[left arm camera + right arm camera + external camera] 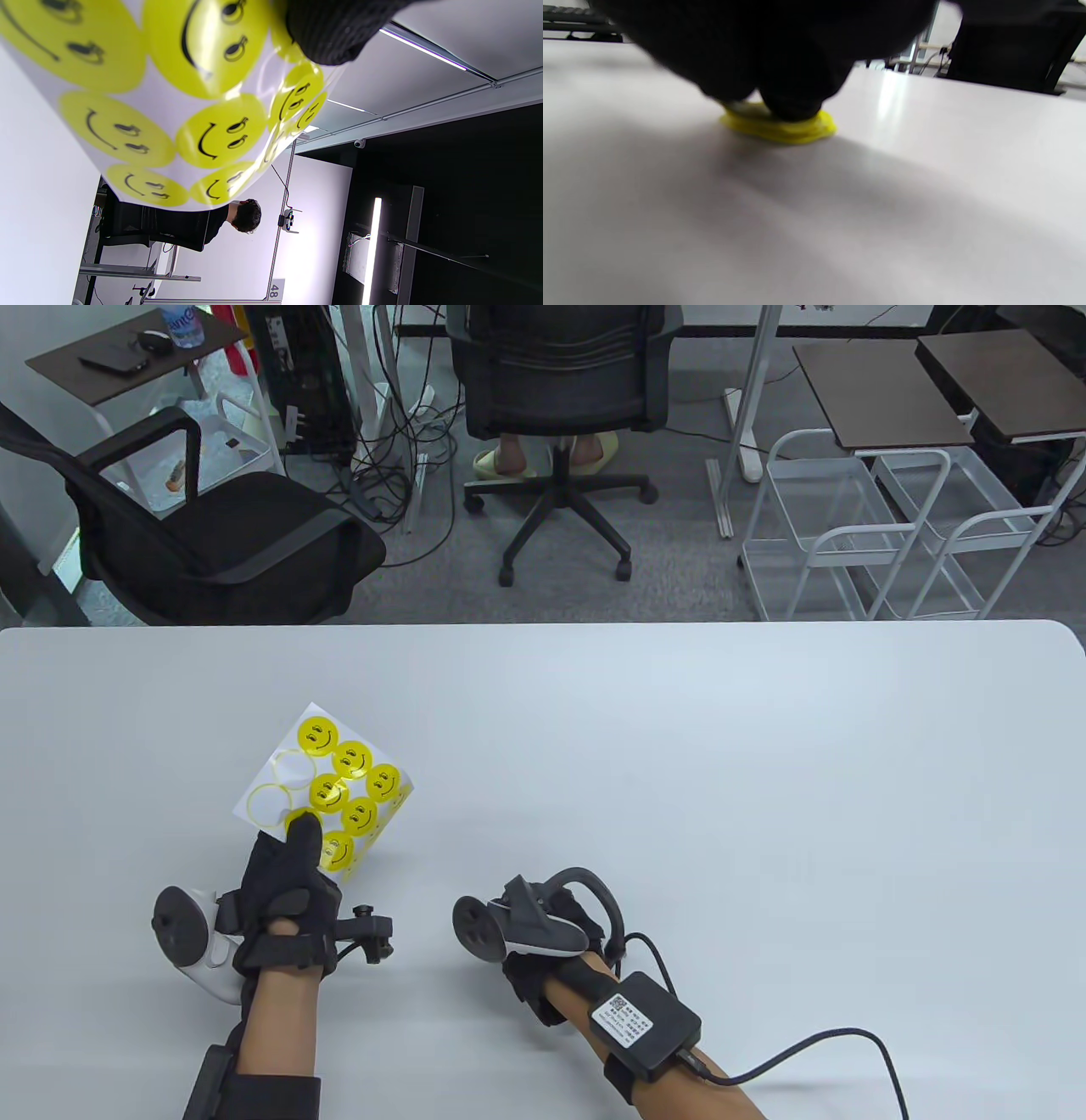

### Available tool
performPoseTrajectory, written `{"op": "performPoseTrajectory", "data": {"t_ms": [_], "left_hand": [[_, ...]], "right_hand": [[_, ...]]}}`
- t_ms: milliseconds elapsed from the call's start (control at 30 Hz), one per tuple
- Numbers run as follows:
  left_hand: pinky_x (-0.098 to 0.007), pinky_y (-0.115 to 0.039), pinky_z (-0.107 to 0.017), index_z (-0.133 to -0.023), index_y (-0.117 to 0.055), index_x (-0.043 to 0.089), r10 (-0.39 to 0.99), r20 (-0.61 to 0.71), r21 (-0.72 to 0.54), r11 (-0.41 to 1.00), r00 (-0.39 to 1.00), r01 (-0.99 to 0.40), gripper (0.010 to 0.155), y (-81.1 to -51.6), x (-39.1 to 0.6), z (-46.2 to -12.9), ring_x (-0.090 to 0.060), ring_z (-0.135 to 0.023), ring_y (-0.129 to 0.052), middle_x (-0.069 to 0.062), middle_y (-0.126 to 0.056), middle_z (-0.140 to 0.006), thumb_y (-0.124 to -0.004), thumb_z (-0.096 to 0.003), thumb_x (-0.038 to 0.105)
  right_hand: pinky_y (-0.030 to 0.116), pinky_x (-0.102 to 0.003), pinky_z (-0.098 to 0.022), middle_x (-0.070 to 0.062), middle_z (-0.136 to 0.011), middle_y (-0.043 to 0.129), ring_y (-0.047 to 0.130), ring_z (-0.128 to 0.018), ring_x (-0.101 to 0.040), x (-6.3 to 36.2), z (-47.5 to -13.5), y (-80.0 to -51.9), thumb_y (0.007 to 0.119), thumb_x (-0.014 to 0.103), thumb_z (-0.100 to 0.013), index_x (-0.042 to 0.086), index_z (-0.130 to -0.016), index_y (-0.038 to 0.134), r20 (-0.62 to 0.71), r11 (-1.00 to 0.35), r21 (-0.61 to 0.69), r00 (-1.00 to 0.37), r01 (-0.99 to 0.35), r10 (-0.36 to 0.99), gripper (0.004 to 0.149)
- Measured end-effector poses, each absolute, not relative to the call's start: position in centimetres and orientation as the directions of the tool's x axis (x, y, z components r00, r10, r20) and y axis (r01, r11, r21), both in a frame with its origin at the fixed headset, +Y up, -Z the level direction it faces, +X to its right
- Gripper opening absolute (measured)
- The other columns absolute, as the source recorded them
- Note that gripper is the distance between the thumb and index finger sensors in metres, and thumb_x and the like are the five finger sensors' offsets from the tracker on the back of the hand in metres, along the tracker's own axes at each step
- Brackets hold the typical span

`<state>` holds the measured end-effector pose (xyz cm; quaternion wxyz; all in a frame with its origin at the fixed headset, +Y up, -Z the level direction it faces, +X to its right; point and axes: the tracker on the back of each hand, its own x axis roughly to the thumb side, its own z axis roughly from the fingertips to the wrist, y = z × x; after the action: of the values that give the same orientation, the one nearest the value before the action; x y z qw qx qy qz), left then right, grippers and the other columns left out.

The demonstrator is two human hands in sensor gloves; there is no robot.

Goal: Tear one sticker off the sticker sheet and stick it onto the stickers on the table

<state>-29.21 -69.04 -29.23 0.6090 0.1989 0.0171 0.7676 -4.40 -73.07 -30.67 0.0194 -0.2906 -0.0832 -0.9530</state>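
Sticker sheet (327,789) held by left hand (284,891); right hand (543,937) presses yellow stickers (780,127).

Table view: I get bright, even light; the white tabletop (679,746) is sharp, with soft shadows beneath both arms.
Left wrist view: I see glare streaks on the glossy sticker sheet (169,110), blurred at 11 o'clock; ceiling strip lights (424,48) glow at 1 o'clock.
Right wrist view: soft and smeared; black fingers (793,97) out of focus at 12 o'clock, broad shadow beneath, reflected sheen at 2 o'clock.
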Motion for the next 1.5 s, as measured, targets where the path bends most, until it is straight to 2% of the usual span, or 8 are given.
{"op": "performPoseTrajectory", "data": {"t_ms": [200, 267, 333, 533, 700, 1033, 1267, 1500], "left_hand": [[-0.052, -0.082, -0.061, -0.102, -0.068, 0.014, 0.948, 0.277, 0.256, -0.228, -0.154, -0.940, 0.051, -69.0, -28.8, -29.3, -0.040, -0.086, -0.093, -0.014, -0.086, -0.100, -0.071, -0.0539, 0.030], [-0.052, -0.082, -0.061, -0.102, -0.068, 0.014, 0.951, 0.274, 0.252, -0.214, -0.143, -0.944, 0.051, -69.0, -28.7, -29.4, -0.040, -0.086, -0.093, -0.014, -0.086, -0.099, -0.071, -0.0540, 0.030], [-0.052, -0.082, -0.061, -0.102, -0.068, 0.013, 0.954, 0.268, 0.246, -0.205, -0.136, -0.947, 0.051, -69.1, -28.5, -29.5, -0.040, -0.086, -0.092, -0.013, -0.086, -0.100, -0.071, -0.0542, 0.030], [-0.051, -0.082, -0.062, -0.102, -0.067, 0.013, 0.963, 0.252, 0.214, -0.154, -0.098, -0.965, 0.051, -69.1, -27.6, -29.7, -0.040, -0.087, -0.092, -0.013, -0.085, -0.100, -0.070, -0.0548, 0.031], [-0.051, -0.082, -0.062, -0.102, -0.067, 0.013, 0.962, 0.271, 0.218, -0.099, -0.037, -0.971, 0.051, -68.5, -27.3, -29.6, -0.040, -0.087, -0.092, -0.013, -0.086, -0.100, -0.070, -0.0547, 0.031], [-0.056, -0.072, -0.067, -0.103, -0.066, 0.012, 0.979, 0.200, 0.261, -0.002, 0.052, -0.965, 0.053, -69.7, -27.7, -30.0, -0.046, -0.094, -0.079, -0.014, -0.084, -0.101, -0.067, -0.0553, 0.035], [-0.063, -0.056, -0.070, -0.105, -0.065, 0.011, 0.986, 0.059, 0.328, -0.168, -0.157, -0.930, 0.056, -71.0, -28.4, -30.7, -0.052, -0.100, -0.061, -0.019, -0.076, -0.105, -0.064, -0.0565, 0.039], [-0.063, -0.059, -0.066, -0.103, -0.068, 0.007, 0.951, -0.251, 0.371, 0.269, 0.183, -0.889, 0.058, -69.8, -32.9, -32.2, -0.058, -0.095, -0.060, -0.027, -0.072, -0.105, -0.063, -0.0574, 0.042]], "right_hand": [[0.082, -0.039, -0.015, -0.006, -0.057, 0.096, 0.090, -0.021, -0.015, -3.1, -30.7, -72.4, 0.074, 0.034, -0.051, 0.010, -0.092, 0.080, 0.512, -0.924, 0.381, -0.838, 0.024, 0.189, 0.048], [0.084, -0.042, -0.020, -0.008, -0.063, 0.096, 0.094, -0.027, -0.019, -1.6, -30.8, -71.1, 0.074, 0.037, -0.052, 0.014, -0.092, 0.082, 0.458, -0.898, 0.418, -0.822, -0.136, 0.338, 0.047], [0.084, -0.049, -0.026, -0.014, -0.069, 0.097, 0.098, -0.035, -0.027, 0.6, -30.6, -68.9, 0.075, 0.036, -0.051, 0.011, -0.091, 0.083, 0.427, -0.900, 0.255, -0.794, -0.354, 0.434, 0.047], [0.080, -0.060, -0.044, -0.017, -0.087, 0.090, 0.096, -0.061, -0.038, 6.8, -29.4, -63.4, 0.074, 0.044, -0.051, 0.012, -0.095, 0.080, 0.449, -0.847, -0.061, -0.772, -0.529, 0.450, 0.054], [0.067, -0.072, -0.059, -0.019, -0.104, 0.076, 0.083, -0.086, -0.048, 10.5, -28.8, -62.0, 0.073, 0.048, -0.050, 0.014, -0.098, 0.077, 0.464, -0.794, -0.189, -0.765, -0.578, 0.446, 0.059], [0.058, -0.078, -0.062, -0.020, -0.111, 0.070, 0.073, -0.094, -0.057, 14.4, -28.4, -64.0, 0.072, 0.053, -0.049, 0.014, -0.101, 0.073, 0.394, -0.753, -0.263, -0.779, -0.604, 0.488, 0.065], [0.058, -0.078, -0.062, -0.021, -0.111, 0.069, 0.073, -0.094, -0.056, 15.7, -28.2, -64.1, 0.072, 0.053, -0.049, 0.014, -0.101, 0.073, 0.376, -0.744, -0.276, -0.781, -0.609, 0.499, 0.065], [0.060, -0.077, -0.061, -0.022, -0.110, 0.068, 0.076, -0.092, -0.054, 16.2, -28.4, -64.2, 0.072, 0.053, -0.049, 0.013, -0.100, 0.074, 0.363, -0.733, -0.258, -0.766, -0.630, 0.530, 0.065]]}}
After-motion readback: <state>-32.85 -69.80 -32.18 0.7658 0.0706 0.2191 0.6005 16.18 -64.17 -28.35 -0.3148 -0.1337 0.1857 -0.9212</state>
